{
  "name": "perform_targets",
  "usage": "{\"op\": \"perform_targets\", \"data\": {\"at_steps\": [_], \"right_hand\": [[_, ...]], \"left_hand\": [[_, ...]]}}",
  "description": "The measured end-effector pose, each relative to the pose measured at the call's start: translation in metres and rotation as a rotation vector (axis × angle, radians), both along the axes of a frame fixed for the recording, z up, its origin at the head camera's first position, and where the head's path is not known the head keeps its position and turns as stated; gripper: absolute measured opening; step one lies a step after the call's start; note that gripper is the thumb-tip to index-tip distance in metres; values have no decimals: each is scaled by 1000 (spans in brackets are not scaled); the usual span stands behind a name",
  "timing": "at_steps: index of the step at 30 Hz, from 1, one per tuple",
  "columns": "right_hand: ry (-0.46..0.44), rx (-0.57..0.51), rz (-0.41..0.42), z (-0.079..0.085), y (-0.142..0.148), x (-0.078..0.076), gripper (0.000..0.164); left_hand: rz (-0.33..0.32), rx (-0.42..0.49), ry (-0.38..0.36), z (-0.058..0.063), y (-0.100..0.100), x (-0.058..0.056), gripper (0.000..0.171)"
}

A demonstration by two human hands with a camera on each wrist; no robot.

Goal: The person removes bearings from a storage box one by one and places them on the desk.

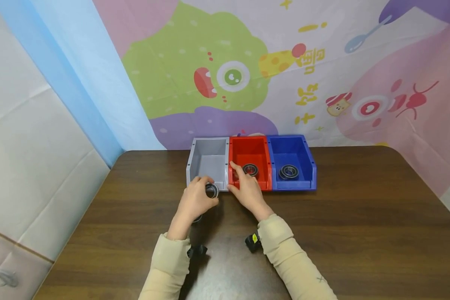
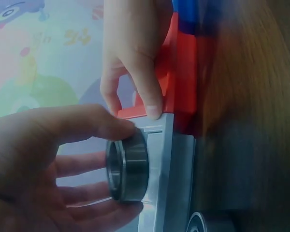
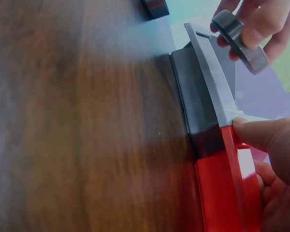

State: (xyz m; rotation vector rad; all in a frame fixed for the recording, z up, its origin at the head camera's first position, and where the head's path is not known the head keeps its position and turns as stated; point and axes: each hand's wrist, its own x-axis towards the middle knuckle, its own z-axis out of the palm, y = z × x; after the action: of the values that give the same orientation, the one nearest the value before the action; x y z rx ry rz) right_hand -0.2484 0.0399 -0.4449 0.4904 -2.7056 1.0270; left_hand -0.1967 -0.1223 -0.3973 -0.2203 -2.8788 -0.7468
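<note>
My left hand (image 1: 196,200) pinches a ring-shaped metal ball bearing (image 2: 134,166) between thumb and fingers. It holds the bearing on edge, just over the front lip of the grey bin (image 1: 208,146). With my right hand (image 1: 248,192) I grip the red bin (image 1: 248,143) at its front left corner, the thumb on the lip where it meets the grey bin. Inside the red bin lies a bearing (image 1: 250,170). Farther right, the blue bin (image 1: 288,143) contains bearings (image 1: 289,172), seemingly stacked.
Another bearing (image 2: 212,222) sits on the brown wooden table (image 1: 352,216), partly hidden by my left hand in the head view. The three bins stand side by side against a cartoon-printed cloth (image 1: 195,37) at the table's back edge.
</note>
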Motion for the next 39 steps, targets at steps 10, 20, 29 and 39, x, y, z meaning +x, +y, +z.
{"op": "perform_targets", "data": {"at_steps": [10,20,29,39], "right_hand": [[0,16,-2,0,0,0,71],[-17,17,-10,1,0,1,71],[-28,18,-14,0,0,0,71],[-34,20,-13,1,-1,0,70]], "left_hand": [[-152,-121,-95,-2,4,5,45],[-275,-173,-162,-6,6,6,43],[-330,-166,-283,-8,8,7,39],[-338,-191,-301,-9,9,9,39]]}}
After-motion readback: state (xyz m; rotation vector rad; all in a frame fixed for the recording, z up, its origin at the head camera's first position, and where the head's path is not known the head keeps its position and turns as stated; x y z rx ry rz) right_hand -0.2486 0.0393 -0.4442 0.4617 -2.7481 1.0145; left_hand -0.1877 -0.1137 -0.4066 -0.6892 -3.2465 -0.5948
